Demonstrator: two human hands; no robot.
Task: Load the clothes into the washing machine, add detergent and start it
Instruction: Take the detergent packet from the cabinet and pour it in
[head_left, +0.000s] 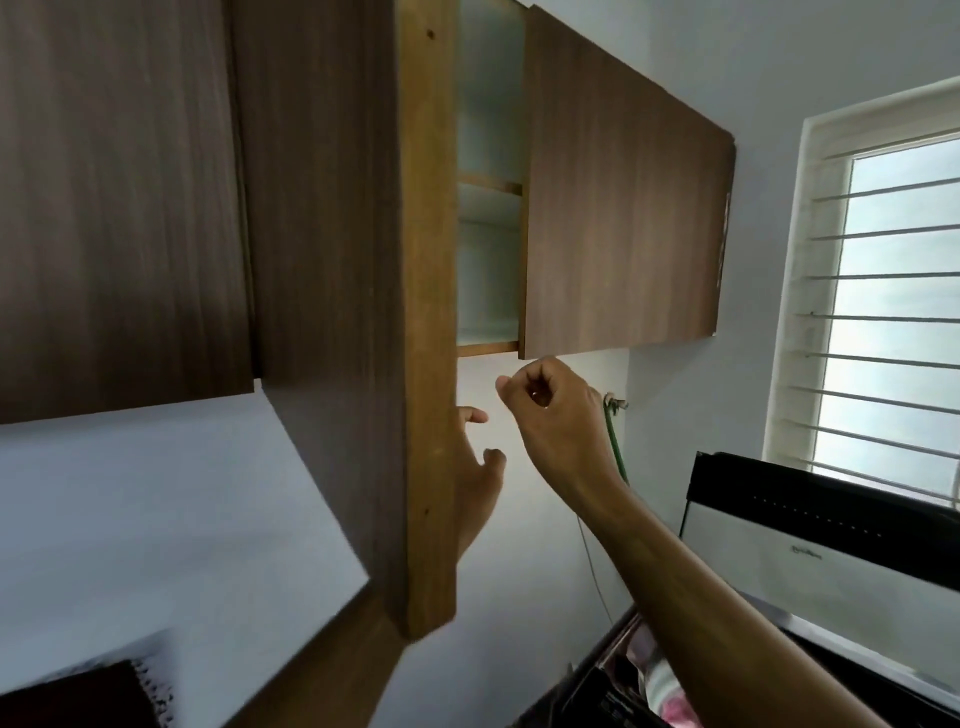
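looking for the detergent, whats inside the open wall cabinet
Through the gap, the wall cabinet shows pale walls and bare shelves. The open door and shut door hide the rest, so no detergent is seen.

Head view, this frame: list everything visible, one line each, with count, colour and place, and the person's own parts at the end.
Wooden wall cabinet doors: three, dark brown; left one shut, middle one swung open edge-on, right one ajar.
Cabinet shelves: pale interior, visible in the gap; no contents seen.
Barred window: one, white frame, far right.
Top-loading washing machine with raised lid: one, black and white, lower right.
Clothes in the drum: several, pink and white, bottom right.
Green hose and tap: one, on the wall.
Dark fringed cloth: one, bottom left.
Left hand: partly behind the open door, fingers relaxed.
Right hand: fingers curled, below the right door, holding nothing visible.
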